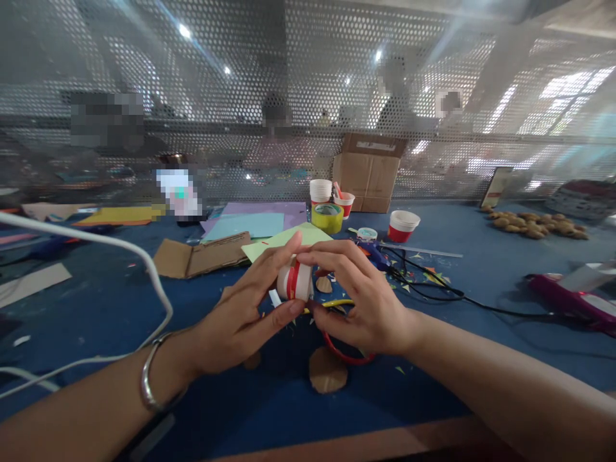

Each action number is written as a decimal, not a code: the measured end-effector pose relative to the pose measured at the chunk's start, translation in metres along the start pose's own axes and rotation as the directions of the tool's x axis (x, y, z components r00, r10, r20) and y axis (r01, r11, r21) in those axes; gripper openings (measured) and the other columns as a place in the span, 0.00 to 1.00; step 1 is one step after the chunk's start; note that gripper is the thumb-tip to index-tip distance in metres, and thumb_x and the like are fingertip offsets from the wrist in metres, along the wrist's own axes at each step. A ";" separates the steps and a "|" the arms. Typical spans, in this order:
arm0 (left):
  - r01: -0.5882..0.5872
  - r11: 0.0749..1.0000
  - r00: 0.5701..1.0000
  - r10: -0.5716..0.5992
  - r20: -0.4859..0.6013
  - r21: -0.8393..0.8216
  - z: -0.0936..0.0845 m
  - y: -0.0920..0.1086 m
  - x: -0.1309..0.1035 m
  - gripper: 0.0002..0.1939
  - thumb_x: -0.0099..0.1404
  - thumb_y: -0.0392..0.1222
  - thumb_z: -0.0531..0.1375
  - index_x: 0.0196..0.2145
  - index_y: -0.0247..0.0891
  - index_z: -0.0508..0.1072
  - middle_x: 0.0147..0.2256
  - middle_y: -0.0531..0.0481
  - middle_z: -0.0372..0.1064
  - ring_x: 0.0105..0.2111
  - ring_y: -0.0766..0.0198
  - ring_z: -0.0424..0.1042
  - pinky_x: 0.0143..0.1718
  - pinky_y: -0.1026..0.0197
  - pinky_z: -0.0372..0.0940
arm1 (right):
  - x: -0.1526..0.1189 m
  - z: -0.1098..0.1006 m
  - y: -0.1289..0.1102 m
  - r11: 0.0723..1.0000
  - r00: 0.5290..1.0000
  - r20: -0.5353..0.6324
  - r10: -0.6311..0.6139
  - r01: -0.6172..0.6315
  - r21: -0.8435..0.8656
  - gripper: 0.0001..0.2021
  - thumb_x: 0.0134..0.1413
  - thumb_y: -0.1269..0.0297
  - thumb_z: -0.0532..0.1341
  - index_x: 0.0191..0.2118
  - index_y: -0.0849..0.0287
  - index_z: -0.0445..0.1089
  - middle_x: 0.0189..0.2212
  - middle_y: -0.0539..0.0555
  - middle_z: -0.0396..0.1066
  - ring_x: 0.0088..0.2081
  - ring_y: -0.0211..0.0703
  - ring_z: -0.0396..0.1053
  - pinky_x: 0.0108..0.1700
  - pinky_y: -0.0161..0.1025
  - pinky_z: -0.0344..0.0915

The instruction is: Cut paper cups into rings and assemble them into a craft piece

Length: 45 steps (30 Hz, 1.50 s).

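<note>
A small white paper cup with a red stripe lies tipped on its side between my hands, above the table. My left hand grips its left part, thumb below and fingers over the top. Fingers of my right hand curl around the other end, fingertips on the upper edge and thumb low beside it. Under the hands are a yellow strip and a red loop, perhaps scissor handles, partly hidden. A round cardboard disc lies nearer me, and a smaller cardboard piece sits behind the cup.
Folded cardboard, coloured paper, yellow tape and a red-white cup stand behind. A blue glue gun trails a black cable rightward. A white cable loops at left. A cardboard box backs onto a mesh screen.
</note>
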<state>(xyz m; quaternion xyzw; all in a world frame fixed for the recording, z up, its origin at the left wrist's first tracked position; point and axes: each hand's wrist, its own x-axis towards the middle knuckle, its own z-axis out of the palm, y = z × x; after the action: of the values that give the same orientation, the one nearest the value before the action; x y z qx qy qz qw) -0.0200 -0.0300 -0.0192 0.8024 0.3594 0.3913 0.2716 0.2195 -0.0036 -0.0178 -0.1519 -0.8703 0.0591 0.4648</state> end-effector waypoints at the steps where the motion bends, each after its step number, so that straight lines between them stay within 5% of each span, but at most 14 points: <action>1: 0.004 1.000 1.000 -0.004 0.001 -0.008 0.000 0.000 0.000 0.43 0.71 0.40 0.66 0.75 0.59 0.52 0.77 0.58 0.48 0.76 0.48 0.47 0.77 0.45 0.41 | 0.000 0.000 0.000 1.000 1.000 -0.004 -0.002 0.002 -0.006 0.28 0.60 0.74 0.63 0.64 0.56 0.63 0.59 0.63 0.70 0.62 0.55 0.68 0.63 0.56 0.70; 6: 0.096 0.993 0.995 -0.095 0.024 -0.068 0.001 0.001 0.001 0.44 0.70 0.41 0.68 0.75 0.59 0.53 0.77 0.58 0.48 0.76 0.47 0.48 0.76 0.46 0.44 | -0.001 0.001 0.001 1.000 1.000 -0.001 -0.004 0.004 -0.002 0.27 0.59 0.74 0.63 0.64 0.57 0.64 0.57 0.63 0.69 0.60 0.54 0.68 0.61 0.53 0.71; 12: 0.257 0.923 0.966 -0.254 0.046 -0.285 0.000 0.006 0.009 0.42 0.64 0.41 0.73 0.72 0.53 0.64 0.58 0.51 0.78 0.68 0.42 0.65 0.62 0.51 0.69 | -0.002 0.003 0.005 0.999 0.998 0.022 0.052 -0.052 -0.004 0.27 0.57 0.73 0.64 0.63 0.53 0.66 0.55 0.61 0.69 0.56 0.55 0.70 0.56 0.54 0.74; 18: 0.352 0.868 0.936 -0.336 0.108 -0.349 0.004 0.004 0.011 0.42 0.70 0.52 0.67 0.75 0.53 0.55 0.67 0.49 0.69 0.64 0.49 0.70 0.66 0.50 0.66 | -0.002 0.006 0.006 0.996 0.995 0.057 0.085 -0.086 0.022 0.28 0.57 0.74 0.64 0.63 0.55 0.66 0.55 0.62 0.68 0.57 0.55 0.70 0.57 0.55 0.74; 23: 0.281 0.861 0.959 -0.267 0.093 -0.423 0.007 -0.003 0.010 0.36 0.71 0.49 0.67 0.72 0.56 0.61 0.70 0.51 0.64 0.66 0.49 0.68 0.67 0.52 0.65 | -0.001 0.009 0.006 0.993 0.993 0.039 0.111 -0.113 0.038 0.27 0.58 0.76 0.65 0.63 0.56 0.65 0.56 0.63 0.70 0.61 0.55 0.68 0.62 0.58 0.71; 28: 0.145 0.916 0.989 -0.146 0.025 -0.374 0.006 0.000 0.007 0.27 0.72 0.44 0.66 0.66 0.52 0.68 0.62 0.49 0.72 0.60 0.54 0.73 0.60 0.58 0.70 | -0.001 0.013 0.003 0.986 0.987 -0.011 0.160 -0.159 0.057 0.28 0.61 0.71 0.67 0.64 0.56 0.62 0.58 0.64 0.70 0.62 0.56 0.67 0.59 0.57 0.74; 34: 0.095 0.915 0.993 -0.113 -0.023 -0.391 0.008 0.006 0.008 0.30 0.68 0.40 0.70 0.64 0.50 0.66 0.59 0.48 0.71 0.57 0.56 0.74 0.57 0.59 0.71 | -0.001 0.014 0.001 0.985 0.986 -0.057 0.158 -0.153 0.078 0.26 0.58 0.73 0.68 0.60 0.53 0.65 0.56 0.60 0.71 0.59 0.56 0.69 0.55 0.56 0.76; 41: 0.162 0.834 0.985 -0.171 0.031 -0.527 0.000 0.003 0.016 0.25 0.61 0.39 0.75 0.54 0.46 0.73 0.47 0.49 0.77 0.44 0.58 0.78 0.45 0.61 0.74 | -0.002 0.014 0.002 0.973 0.979 -0.087 0.182 -0.166 0.162 0.25 0.56 0.74 0.69 0.58 0.53 0.66 0.54 0.58 0.70 0.55 0.51 0.71 0.51 0.48 0.78; 45: 0.250 0.735 0.956 -0.290 0.042 -0.630 -0.004 -0.002 0.020 0.23 0.61 0.47 0.75 0.52 0.43 0.77 0.47 0.46 0.79 0.45 0.56 0.79 0.46 0.59 0.75 | -0.004 0.013 0.005 0.963 0.967 -0.133 0.218 -0.190 0.191 0.25 0.57 0.74 0.69 0.59 0.54 0.66 0.55 0.59 0.68 0.57 0.50 0.70 0.54 0.47 0.78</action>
<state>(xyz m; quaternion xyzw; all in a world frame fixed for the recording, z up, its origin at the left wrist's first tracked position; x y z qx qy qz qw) -0.0154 -0.0127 -0.0098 0.5926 0.3283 0.4685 0.5670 0.2121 0.0008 -0.0292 -0.2032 -0.8031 0.1719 0.5330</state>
